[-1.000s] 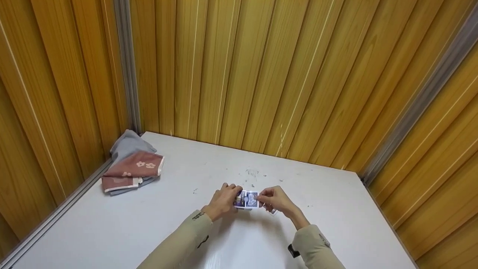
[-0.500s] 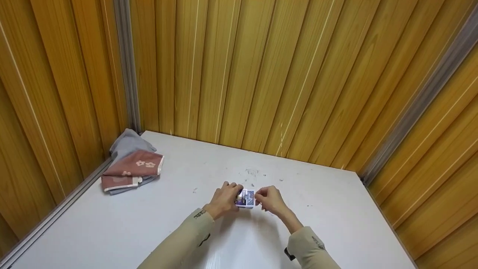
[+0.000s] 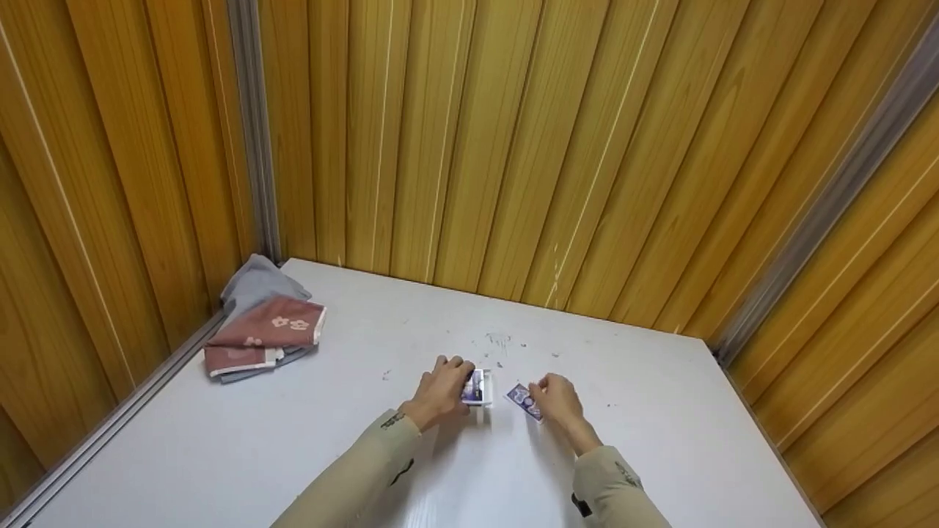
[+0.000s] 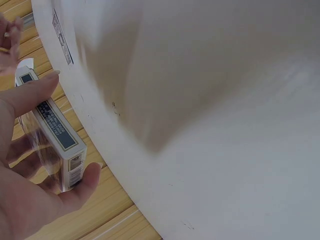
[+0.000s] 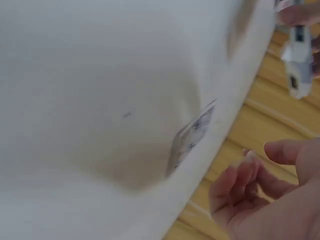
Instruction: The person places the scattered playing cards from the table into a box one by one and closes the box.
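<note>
My left hand grips a small card box, thumb along one narrow side and fingers around the other. In the left wrist view the card box shows a dark printed label on its side and a raised white flap at its far end. A blue-and-white playing card lies on the table to the right of the box. Close by it on the right is my right hand. In the right wrist view this hand has loosely bent fingers, holds nothing and appears apart from the card.
A red-and-grey folded cloth lies at the table's back left corner. Yellow wood-patterned panels rise behind and beside the white table. Small dark marks spot the tabletop behind the hands.
The card that stuck out of the box slid inward and no longer shows outside it. My right hand moved right, away from the box, to the card on the table. The left hand kept its grip.
</note>
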Demonstrator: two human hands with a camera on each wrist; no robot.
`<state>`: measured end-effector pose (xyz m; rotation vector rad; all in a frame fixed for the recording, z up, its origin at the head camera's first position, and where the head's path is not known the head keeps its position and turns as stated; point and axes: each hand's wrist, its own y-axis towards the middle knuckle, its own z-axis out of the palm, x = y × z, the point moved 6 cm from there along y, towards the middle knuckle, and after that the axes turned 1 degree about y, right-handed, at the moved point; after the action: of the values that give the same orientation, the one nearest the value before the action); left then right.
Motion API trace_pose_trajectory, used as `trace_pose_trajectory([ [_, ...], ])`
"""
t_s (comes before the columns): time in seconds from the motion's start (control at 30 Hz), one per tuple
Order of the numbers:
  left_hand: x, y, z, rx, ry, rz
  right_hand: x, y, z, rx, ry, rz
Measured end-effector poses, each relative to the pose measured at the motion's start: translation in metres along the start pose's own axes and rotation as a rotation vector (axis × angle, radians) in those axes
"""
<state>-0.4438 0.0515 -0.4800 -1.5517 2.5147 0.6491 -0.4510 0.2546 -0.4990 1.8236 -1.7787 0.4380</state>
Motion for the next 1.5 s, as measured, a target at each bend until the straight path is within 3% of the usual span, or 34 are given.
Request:
trace_pose_trajectory([
  [0.07,0.000,-0.001,0.002,-0.004,-0.004,0.002,-0.026,-0.004,0.003,0.041,-0.088,0.113],
  [0.2,0.000,-0.001,0.006,-0.004,-0.006,0.005,-0.051,-0.008,0.007,0.135,-0.104,0.187],
  [0.3,0.000,0.000,0.007,-0.002,-0.009,0.018,-0.050,-0.004,0.004,0.157,0.049,0.152],
  [0.47,-0.001,0.000,0.008,0.015,-0.023,0.023,-0.029,0.001,0.001,0.286,0.478,0.046],
  [0.53,-0.002,0.000,0.008,0.018,-0.036,0.023,-0.018,0.002,0.001,0.368,0.587,0.014],
  [0.6,-0.002,-0.001,0.008,0.019,-0.049,0.021,-0.008,0.002,0.001,0.437,0.627,-0.020],
  [0.73,-0.003,-0.001,0.009,0.011,-0.058,0.032,0.006,-0.003,0.002,0.544,0.586,-0.109],
  [0.93,0.000,-0.001,0.009,0.008,-0.056,0.023,0.016,-0.013,0.004,0.594,0.471,-0.205],
  [1.07,0.000,-0.001,0.008,0.009,-0.053,0.029,0.023,-0.015,0.006,0.634,0.417,-0.204],
  [1.27,-0.004,-0.002,0.007,-0.012,-0.003,0.098,0.027,-0.013,0.006,0.698,0.412,-0.163],
  [1.5,-0.004,-0.001,0.000,-0.025,0.018,0.092,0.027,-0.008,0.002,0.634,0.476,-0.153],
])
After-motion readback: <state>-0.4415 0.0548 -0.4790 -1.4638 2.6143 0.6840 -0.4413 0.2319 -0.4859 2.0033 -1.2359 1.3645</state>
